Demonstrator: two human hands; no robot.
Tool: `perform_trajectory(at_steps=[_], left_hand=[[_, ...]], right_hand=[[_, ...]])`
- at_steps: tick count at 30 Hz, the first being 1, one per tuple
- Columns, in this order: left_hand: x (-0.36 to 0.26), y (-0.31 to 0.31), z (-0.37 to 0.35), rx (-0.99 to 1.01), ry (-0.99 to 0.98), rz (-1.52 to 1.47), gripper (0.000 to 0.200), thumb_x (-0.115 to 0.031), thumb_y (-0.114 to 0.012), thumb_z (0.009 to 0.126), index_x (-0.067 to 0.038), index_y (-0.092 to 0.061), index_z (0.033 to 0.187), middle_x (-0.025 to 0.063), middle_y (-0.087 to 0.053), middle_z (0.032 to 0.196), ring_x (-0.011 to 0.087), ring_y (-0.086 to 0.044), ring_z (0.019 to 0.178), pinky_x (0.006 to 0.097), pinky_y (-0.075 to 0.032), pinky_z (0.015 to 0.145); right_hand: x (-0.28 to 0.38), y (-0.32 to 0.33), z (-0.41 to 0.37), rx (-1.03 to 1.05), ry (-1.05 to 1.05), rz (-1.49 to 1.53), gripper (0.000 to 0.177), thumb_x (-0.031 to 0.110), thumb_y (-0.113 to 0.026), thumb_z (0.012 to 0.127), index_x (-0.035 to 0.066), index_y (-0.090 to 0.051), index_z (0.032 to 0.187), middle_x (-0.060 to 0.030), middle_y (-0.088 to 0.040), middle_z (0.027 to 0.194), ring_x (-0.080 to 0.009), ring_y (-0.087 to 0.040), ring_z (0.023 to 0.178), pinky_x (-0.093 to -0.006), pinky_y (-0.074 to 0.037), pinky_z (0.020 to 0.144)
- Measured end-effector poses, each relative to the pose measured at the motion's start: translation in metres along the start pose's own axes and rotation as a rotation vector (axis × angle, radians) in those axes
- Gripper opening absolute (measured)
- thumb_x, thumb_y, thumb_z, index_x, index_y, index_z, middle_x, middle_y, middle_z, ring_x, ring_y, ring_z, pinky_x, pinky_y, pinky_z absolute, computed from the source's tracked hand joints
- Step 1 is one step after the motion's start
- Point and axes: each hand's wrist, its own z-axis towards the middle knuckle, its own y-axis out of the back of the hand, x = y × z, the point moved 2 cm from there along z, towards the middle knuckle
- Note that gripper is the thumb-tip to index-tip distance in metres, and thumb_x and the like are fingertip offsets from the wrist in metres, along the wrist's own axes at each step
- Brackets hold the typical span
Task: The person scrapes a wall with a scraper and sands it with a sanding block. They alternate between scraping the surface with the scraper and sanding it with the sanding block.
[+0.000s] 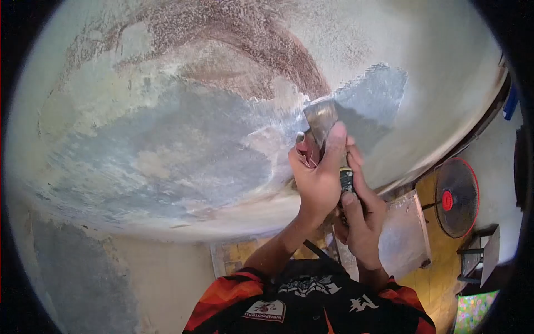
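Note:
A scraper [321, 118] with a wide, worn metal blade meets the wall surface [211, 145] at its top edge. My left hand [319, 186] is closed around the blade end, the thumb stretched along it toward the edge. A folded reddish-brown piece [308, 151] shows between the curled fingers and thumb of that hand. Lower down, my right hand [364, 222] is wrapped round the dark handle [346, 179], its thumb pressing on it. Around the blade the surface is patchy, with grey-blue areas, pale paint and a rough brown band [300, 64].
To the right stands a fan [457, 197] with a red rim, and near it a dark-framed stool [481, 256]. Behind my right arm is a pale panel [403, 234] above a yellowish floor [439, 273]. A flowered cloth [474, 312] lies at the lower right.

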Motion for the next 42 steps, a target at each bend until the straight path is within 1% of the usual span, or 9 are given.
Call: perform_trajectory(at_steps=[4,6,10,12,15,18,20,30,42], left_hand=[[-0.018,-0.012,0.006,0.011,0.024,0.055,0.021,-0.015,-0.061,0.095,0.002,-0.063,0.083,0.0054,-0.063,0.065,0.0107,-0.058,0.057,0.0236,-0.046,0.055],[0.002,-0.005,-0.002,-0.062,-0.011,-0.018,0.022,-0.017,-0.061,0.096,0.002,-0.063,0.084,0.0054,-0.063,0.065,0.0109,-0.058,0.057,0.0232,-0.045,0.054],[0.0,-0.007,-0.002,0.043,0.107,-0.112,0.02,-0.015,-0.064,0.093,-0.001,-0.062,0.079,0.0063,-0.064,0.066,0.0123,-0.06,0.055,0.0249,-0.045,0.051],[0.002,-0.004,-0.001,0.031,0.063,0.027,0.022,-0.016,-0.062,0.094,-0.001,-0.062,0.079,0.0062,-0.063,0.065,0.012,-0.059,0.055,0.0246,-0.045,0.052],[0.008,-0.004,0.003,0.043,-0.02,0.081,0.025,-0.018,-0.062,0.096,0.001,-0.06,0.08,0.0054,-0.062,0.064,0.0117,-0.059,0.057,0.0242,-0.045,0.052],[-0.02,-0.015,0.018,0.158,0.067,0.07,0.022,-0.015,-0.063,0.094,0.001,-0.061,0.08,0.0044,-0.063,0.065,0.0113,-0.059,0.056,0.0246,-0.045,0.052],[-0.007,-0.011,0.005,0.029,0.108,-0.052,0.023,-0.017,-0.062,0.095,0.001,-0.062,0.08,0.0053,-0.062,0.064,0.0112,-0.058,0.054,0.0243,-0.044,0.051],[0.0,-0.006,0.005,0.111,0.11,0.063,0.028,-0.021,-0.06,0.095,0.0,-0.061,0.077,0.0079,-0.062,0.061,0.0128,-0.059,0.052,0.0246,-0.045,0.05],[0.012,-0.001,-0.009,0.024,0.138,0.071,0.025,-0.019,-0.063,0.094,-0.001,-0.06,0.077,0.0064,-0.061,0.061,0.0127,-0.059,0.052,0.0249,-0.046,0.048]], right_hand=[[0.027,0.0,0.0,-0.029,-0.292,0.263,0.051,0.01,-0.045,0.096,-0.01,-0.034,0.142,-0.006,-0.058,0.1,-0.0056,-0.048,0.073,-0.0197,-0.039,0.063],[0.015,0.001,-0.008,-0.025,-0.266,0.209,0.052,0.01,-0.044,0.096,-0.008,-0.033,0.144,-0.0031,-0.057,0.089,-0.0035,-0.044,0.065,-0.0187,-0.036,0.057],[0.021,0.0,-0.009,-0.033,-0.343,0.277,0.054,0.01,-0.042,0.096,-0.006,-0.029,0.146,-0.0021,-0.056,0.079,-0.0025,-0.042,0.057,-0.0181,-0.034,0.052],[0.01,-0.003,-0.011,-0.055,-0.275,0.271,0.054,0.011,-0.041,0.096,-0.006,-0.029,0.146,-0.001,-0.054,0.075,-0.0025,-0.042,0.056,-0.0183,-0.034,0.051],[0.01,-0.008,-0.002,-0.082,-0.225,0.276,0.054,0.011,-0.042,0.096,-0.006,-0.029,0.146,-0.0011,-0.054,0.077,-0.0025,-0.041,0.056,-0.0181,-0.034,0.051],[0.027,-0.009,-0.001,-0.102,-0.296,0.306,0.054,0.011,-0.042,0.096,-0.007,-0.029,0.146,-0.0023,-0.057,0.084,-0.0025,-0.042,0.057,-0.0177,-0.034,0.052],[0.029,-0.01,-0.002,-0.111,-0.302,0.307,0.054,0.011,-0.043,0.096,-0.007,-0.03,0.145,-0.0033,-0.058,0.09,-0.0024,-0.042,0.058,-0.0175,-0.035,0.053],[0.011,-0.009,-0.01,-0.126,-0.282,0.431,0.052,0.007,-0.043,0.097,-0.009,-0.03,0.144,-0.0062,-0.055,0.114,-0.0037,-0.045,0.073,-0.0168,-0.037,0.062],[0.017,-0.012,-0.02,-0.159,-0.297,0.391,0.052,0.008,-0.045,0.096,-0.007,-0.033,0.144,-0.0011,-0.055,0.095,-0.0029,-0.042,0.068,-0.0175,-0.034,0.058]])
